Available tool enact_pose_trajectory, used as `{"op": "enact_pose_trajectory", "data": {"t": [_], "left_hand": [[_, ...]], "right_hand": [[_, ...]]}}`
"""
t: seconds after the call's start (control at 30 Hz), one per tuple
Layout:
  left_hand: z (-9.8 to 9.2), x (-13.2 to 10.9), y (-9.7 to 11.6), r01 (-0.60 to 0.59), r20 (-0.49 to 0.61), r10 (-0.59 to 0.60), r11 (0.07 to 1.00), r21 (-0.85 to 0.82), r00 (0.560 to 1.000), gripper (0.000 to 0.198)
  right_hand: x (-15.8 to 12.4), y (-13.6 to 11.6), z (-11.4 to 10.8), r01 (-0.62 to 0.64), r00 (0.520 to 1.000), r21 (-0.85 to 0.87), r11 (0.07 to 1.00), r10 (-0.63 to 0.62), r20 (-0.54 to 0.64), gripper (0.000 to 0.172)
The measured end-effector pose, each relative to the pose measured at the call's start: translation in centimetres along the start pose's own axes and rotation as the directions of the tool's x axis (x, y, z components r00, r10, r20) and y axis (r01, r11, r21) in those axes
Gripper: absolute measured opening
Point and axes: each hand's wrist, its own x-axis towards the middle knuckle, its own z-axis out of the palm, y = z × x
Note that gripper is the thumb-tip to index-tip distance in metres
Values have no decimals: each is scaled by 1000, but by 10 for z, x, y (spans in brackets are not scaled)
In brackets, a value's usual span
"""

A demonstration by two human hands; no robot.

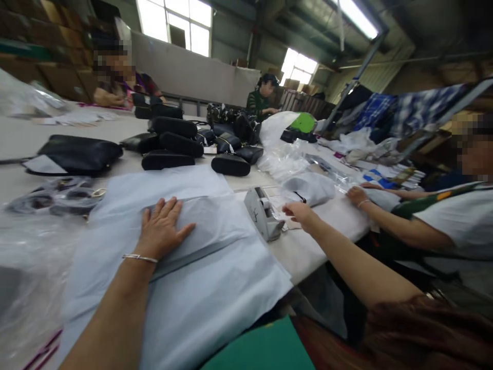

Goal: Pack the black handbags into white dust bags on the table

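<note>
My left hand (162,228) lies flat with fingers spread on a folded bundle wrapped in pale tissue paper (208,241); a thin bracelet is on the wrist. My right hand (298,210) reaches out to the right, next to a grey tape dispenser (264,213). Its fingers are curled over the table near a small label, and what they hold, if anything, I cannot make out.
Several black cases (173,144) and a black pouch (79,154) lie farther back on the white table (15,139). Clear plastic bags (285,159) sit at left and centre right. A co-worker's hands (358,195) rest at the right edge. Two other people sit beyond.
</note>
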Motion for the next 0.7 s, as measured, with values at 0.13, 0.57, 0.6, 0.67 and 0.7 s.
{"op": "enact_pose_trajectory", "data": {"t": [0.13, 0.57, 0.6, 0.67, 0.7], "left_hand": [[2, 2, -2, -1, -8, 1, 1000, 8, 1000, 83], [4, 3, -4, 4, -15, -4, 1000, 3, 1000, 85], [4, 3, -4, 4, -14, -4, 1000, -1, 1000, 85], [4, 3, -3, 6, -18, -6, 1000, -8, 1000, 84], [4, 3, -3, 8, -20, -8, 1000, -10, 1000, 84]], "right_hand": [[-16, 14, 15, -202, 974, 143, 969, 183, 136, 23], [-44, -2, 0, 29, 995, 216, 976, -48, 84, 15], [-50, 0, -4, 57, 996, 195, 979, -70, 61, 17], [-62, 4, -9, 13, 998, 186, 982, -24, 59, 18], [-68, 5, -10, -33, 997, 200, 979, 17, 79, 18]]}}
